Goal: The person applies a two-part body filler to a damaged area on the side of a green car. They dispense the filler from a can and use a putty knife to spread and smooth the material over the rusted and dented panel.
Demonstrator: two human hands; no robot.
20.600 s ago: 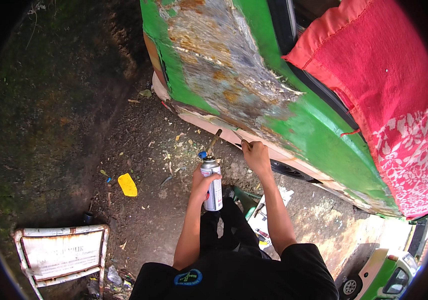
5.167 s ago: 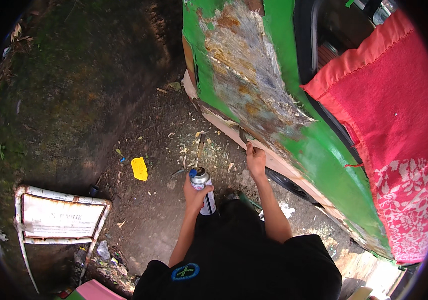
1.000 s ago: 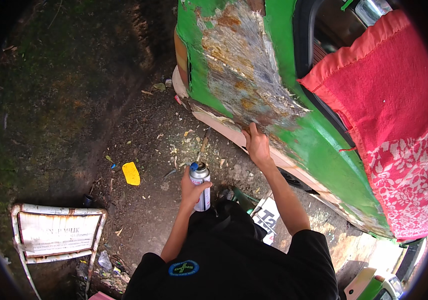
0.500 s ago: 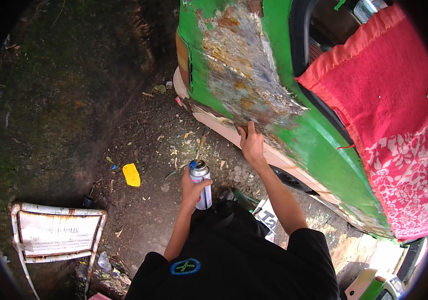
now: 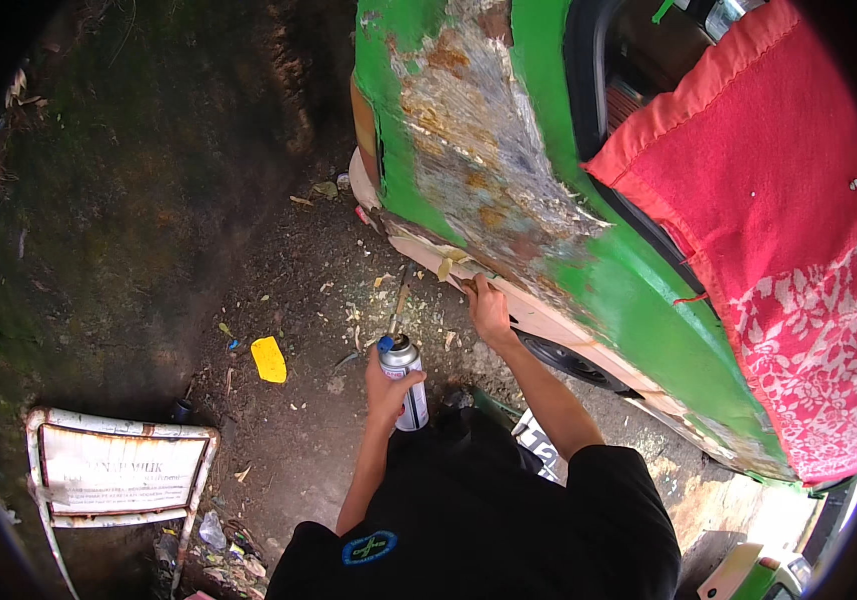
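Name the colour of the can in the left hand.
Silver can with a blue nozzle, held by the left hand; head view.

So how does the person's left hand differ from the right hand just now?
The left hand is closed around an upright silver spray can with a blue nozzle, held over the dirt ground; the right hand holds no can and is pressed against the lower edge of the rusty green car panel. The right reaches farther forward. Both are bare.

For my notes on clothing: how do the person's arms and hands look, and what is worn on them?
Both hands, left hand and right hand, are bare, without gloves. The forearms are uncovered. A black short-sleeved shirt covers the upper arms, with a small round blue-green emblem near the left shoulder.
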